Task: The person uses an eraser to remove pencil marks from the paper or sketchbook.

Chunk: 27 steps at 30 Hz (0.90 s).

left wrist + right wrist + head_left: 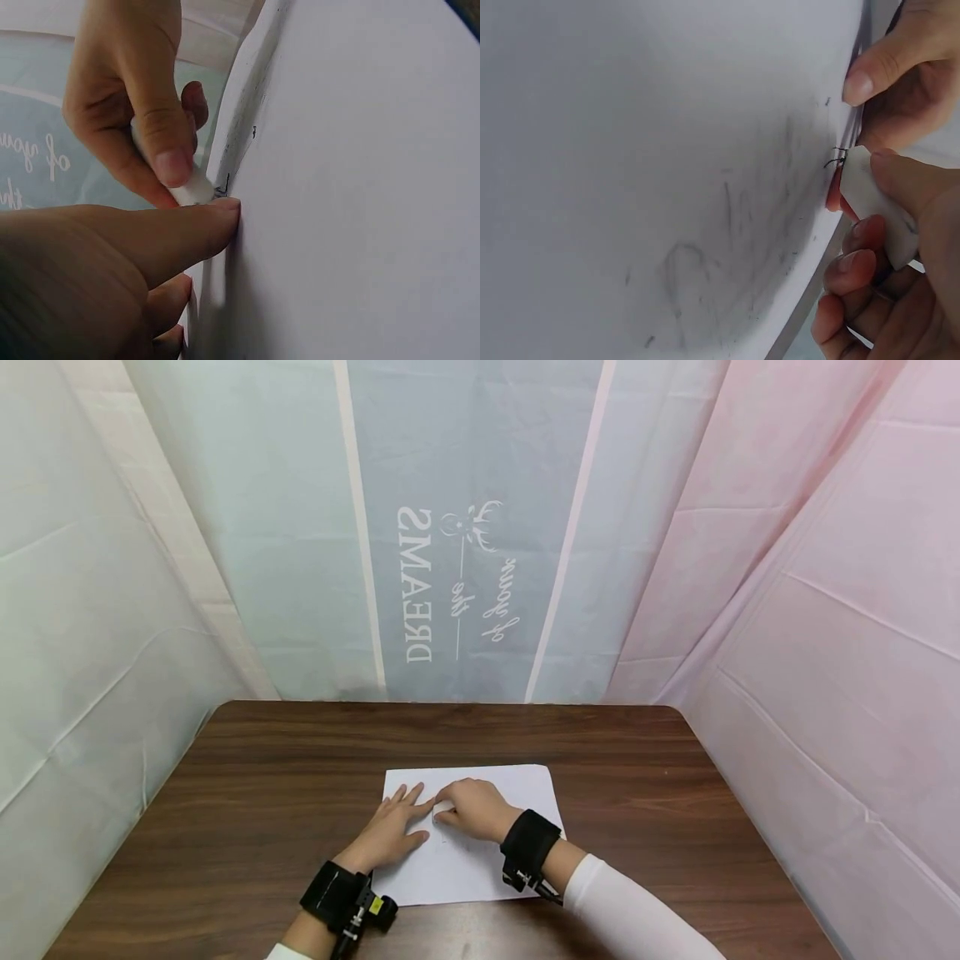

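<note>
A sheet of white paper (457, 877) lies on the brown table, and both hands are over it. My right hand (480, 810) pinches a white eraser (876, 206) between thumb and fingers, its end against the paper near some dark marks. Fingers spread, my left hand (390, 833) rests on the left part of the sheet, close beside the eraser. In the right wrist view, grey smudges and faint pencil lines (686, 259) cover part of the paper. The left wrist view shows the left thumb partly in front of the eraser's tip.
The dark wood-grain table (285, 777) extends around the paper on all sides. Behind it hangs a pale blue cloth (480, 460) with white lettering, and light cloths (840, 652) hang at both sides. Each wrist wears a black strap (530, 839) with a small camera.
</note>
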Motion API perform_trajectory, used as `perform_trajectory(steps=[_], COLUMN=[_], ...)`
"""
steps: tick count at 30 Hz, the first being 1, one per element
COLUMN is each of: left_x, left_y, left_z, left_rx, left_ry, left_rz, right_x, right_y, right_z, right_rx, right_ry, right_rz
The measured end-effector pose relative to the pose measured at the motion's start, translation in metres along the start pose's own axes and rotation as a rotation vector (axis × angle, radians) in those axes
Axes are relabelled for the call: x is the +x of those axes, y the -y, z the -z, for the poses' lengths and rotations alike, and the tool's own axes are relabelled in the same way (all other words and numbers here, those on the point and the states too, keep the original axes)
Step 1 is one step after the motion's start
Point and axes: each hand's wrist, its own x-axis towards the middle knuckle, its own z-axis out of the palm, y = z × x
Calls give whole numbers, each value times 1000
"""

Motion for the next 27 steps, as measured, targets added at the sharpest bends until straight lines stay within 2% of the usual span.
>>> perform_trajectory(steps=[7,15,27], left_x=[0,0,1], left_y=[0,1,1], left_z=[-2,-2,-1], left_rx=[9,12,17], left_ry=[-2,6,3], left_rz=[-5,3,-1], right_x=[0,1,-8], right_y=[2,0,-9], right_z=[-3,-2,5], right_rx=[-36,-80,-96], right_ry=[10,36,46], right_rz=[-32,-20,-24])
